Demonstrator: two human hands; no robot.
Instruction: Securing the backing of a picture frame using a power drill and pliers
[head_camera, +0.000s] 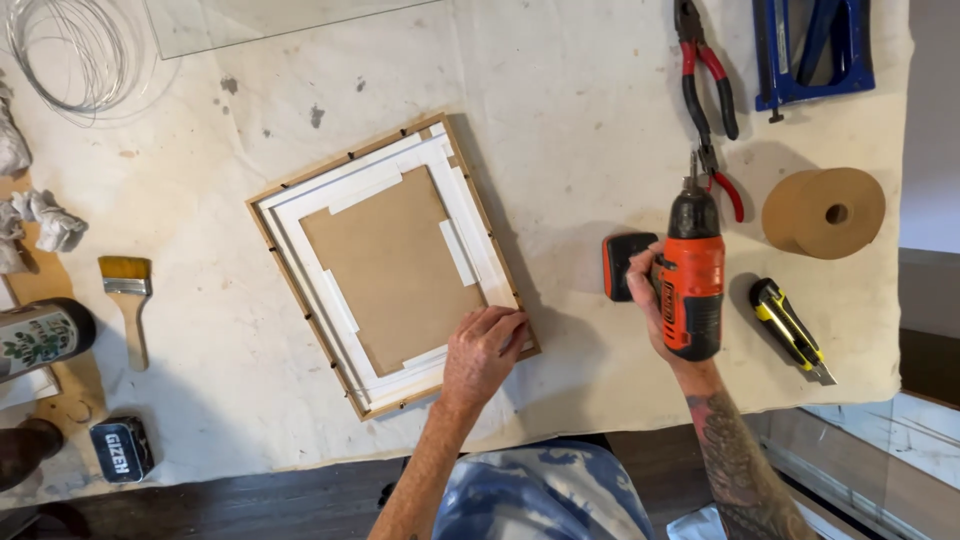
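A wooden picture frame (300, 190) lies face down on the cloth-covered table (560, 110), showing a white mat and brown backing board (392, 265). My left hand (482, 352) rests with its fingertips on the frame's near right corner. My right hand (650, 300) grips an orange and black cordless drill (692, 275), held above the table to the right of the frame with its bit pointing away from me.
Red-handled pliers (706, 85) and a blue tool (812, 50) lie at the far right. A brown tape roll (825, 212) and yellow utility knife (788, 328) sit right of the drill. A paintbrush (128, 300), wire coil (75, 50), rags and a bottle (40, 338) are at left.
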